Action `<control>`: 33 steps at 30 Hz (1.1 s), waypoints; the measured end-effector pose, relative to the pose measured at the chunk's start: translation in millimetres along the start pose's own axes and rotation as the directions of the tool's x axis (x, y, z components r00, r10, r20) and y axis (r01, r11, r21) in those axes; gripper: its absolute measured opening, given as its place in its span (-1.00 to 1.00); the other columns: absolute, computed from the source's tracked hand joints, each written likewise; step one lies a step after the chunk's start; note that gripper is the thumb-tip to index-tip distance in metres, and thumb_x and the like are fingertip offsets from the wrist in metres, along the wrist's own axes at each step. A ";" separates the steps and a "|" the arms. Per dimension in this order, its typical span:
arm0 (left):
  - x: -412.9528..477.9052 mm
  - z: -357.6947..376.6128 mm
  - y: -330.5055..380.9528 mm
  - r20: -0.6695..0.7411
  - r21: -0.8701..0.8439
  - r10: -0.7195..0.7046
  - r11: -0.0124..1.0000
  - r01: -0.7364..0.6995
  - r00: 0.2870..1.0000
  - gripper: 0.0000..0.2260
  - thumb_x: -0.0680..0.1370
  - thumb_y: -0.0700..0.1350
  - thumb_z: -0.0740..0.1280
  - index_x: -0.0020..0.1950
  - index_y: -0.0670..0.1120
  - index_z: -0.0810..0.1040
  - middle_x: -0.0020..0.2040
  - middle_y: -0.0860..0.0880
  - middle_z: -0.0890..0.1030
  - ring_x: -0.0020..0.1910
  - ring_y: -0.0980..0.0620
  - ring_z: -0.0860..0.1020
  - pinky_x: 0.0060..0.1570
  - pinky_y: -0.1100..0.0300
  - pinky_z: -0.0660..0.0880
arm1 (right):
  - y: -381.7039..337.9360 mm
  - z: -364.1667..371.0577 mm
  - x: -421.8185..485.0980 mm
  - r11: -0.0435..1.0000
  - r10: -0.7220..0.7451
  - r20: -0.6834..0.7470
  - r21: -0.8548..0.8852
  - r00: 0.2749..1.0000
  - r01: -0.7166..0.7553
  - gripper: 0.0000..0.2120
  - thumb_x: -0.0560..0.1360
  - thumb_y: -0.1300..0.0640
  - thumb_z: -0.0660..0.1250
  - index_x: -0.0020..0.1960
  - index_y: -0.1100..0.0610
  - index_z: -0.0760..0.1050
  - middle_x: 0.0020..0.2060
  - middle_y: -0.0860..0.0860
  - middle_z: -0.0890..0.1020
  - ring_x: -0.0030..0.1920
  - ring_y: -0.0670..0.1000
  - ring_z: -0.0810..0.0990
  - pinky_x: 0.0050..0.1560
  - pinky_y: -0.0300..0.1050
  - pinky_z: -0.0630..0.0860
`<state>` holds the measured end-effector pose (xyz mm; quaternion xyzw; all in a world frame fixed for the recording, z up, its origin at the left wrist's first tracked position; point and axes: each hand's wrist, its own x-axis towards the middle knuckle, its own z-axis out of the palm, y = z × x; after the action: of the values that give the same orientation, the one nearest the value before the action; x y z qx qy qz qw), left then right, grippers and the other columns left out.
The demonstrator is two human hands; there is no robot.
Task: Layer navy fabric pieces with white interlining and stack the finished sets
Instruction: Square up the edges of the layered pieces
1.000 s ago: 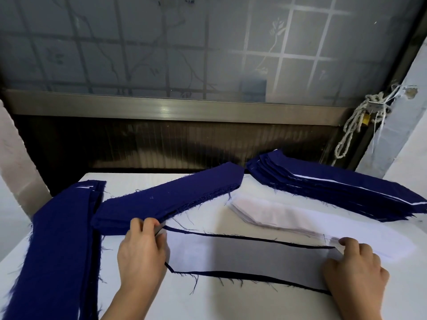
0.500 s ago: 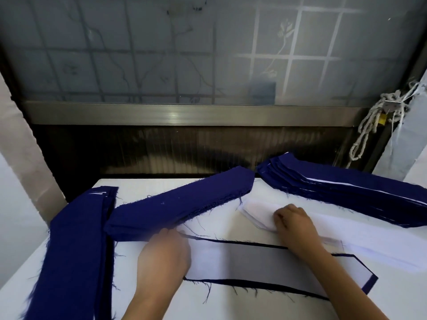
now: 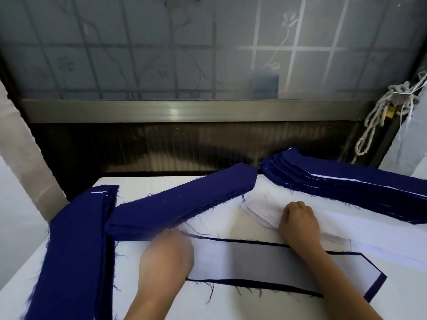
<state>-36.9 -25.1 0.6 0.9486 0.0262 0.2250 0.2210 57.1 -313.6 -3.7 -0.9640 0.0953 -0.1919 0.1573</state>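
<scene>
Nearest, a navy piece (image 3: 375,288) overlaid with interlining (image 3: 254,262) lies flat on the white table (image 3: 231,306). The left hand (image 3: 166,257) rests on its left end — fingers hidden, so I cannot tell its grip. Beyond, the right hand (image 3: 299,221) pinches the white interlining pile (image 3: 369,236) with curled fingers. Farthest — the finished sets (image 3: 346,188).

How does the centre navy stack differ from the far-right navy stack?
The centre stack shows only navy along its edge; the far-right stack has white layers showing between navy ones. The centre stack is squared up; the far-right stack is fanned at its end. Both hold long, frayed navy strips.
</scene>
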 end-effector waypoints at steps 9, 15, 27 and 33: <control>1.2 -0.5 0.1 0.027 -0.044 -0.019 0.999 0.020 0.999 -0.84 0.58 -0.02 0.31 -0.19 -0.01 0.53 -0.25 0.13 0.46 -0.27 0.08 0.46 -0.33 0.18 0.38 | 11.0 -1.7 -5.8 0.868 0.149 -0.054 0.485 0.987 -0.104 -0.90 0.56 0.26 0.21 -0.08 0.16 0.49 -0.06 0.03 0.50 -0.15 0.01 0.47 -0.13 -0.11 0.38; 1.7 -0.2 -1.1 0.023 -0.073 0.017 0.997 -0.016 1.000 -0.85 0.56 -0.04 0.34 -0.20 -0.01 0.52 -0.26 0.14 0.47 -0.27 0.09 0.46 -0.34 0.18 0.39 | 10.0 -7.1 -9.3 0.854 0.114 -0.196 0.520 0.974 0.005 -0.91 0.55 0.27 0.27 -0.09 0.12 0.50 -0.05 -0.02 0.49 -0.12 0.00 0.50 -0.14 -0.16 0.41; 2.2 1.9 -10.7 0.033 -0.362 0.147 0.924 -0.125 0.989 -0.58 0.65 0.24 0.01 -0.16 0.09 0.55 -0.20 0.15 0.56 -0.09 0.12 0.51 -0.15 0.14 0.47 | -47.6 -20.5 -55.7 0.804 -0.371 -0.389 0.320 0.843 0.501 -0.94 0.37 0.27 0.28 -0.19 0.15 0.50 -0.17 -0.01 0.50 -0.17 0.01 0.45 -0.14 -0.08 0.37; 0.3 1.1 -13.1 0.097 -0.537 0.222 0.832 -0.136 0.970 -0.43 0.64 0.24 -0.03 -0.20 -0.07 0.60 -0.22 0.07 0.58 -0.08 0.04 0.51 -0.09 0.03 0.45 | -88.8 -7.3 -95.2 0.695 -0.692 -0.219 0.054 0.688 0.717 -0.98 0.34 0.18 0.29 -0.26 0.13 0.46 -0.24 0.02 0.46 -0.24 0.08 0.42 -0.16 -0.03 0.41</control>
<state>-35.5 -13.8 -5.7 0.8644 -0.1428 0.1686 0.4517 -21.3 -209.5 0.5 -0.8917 -0.2821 -0.3305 0.1267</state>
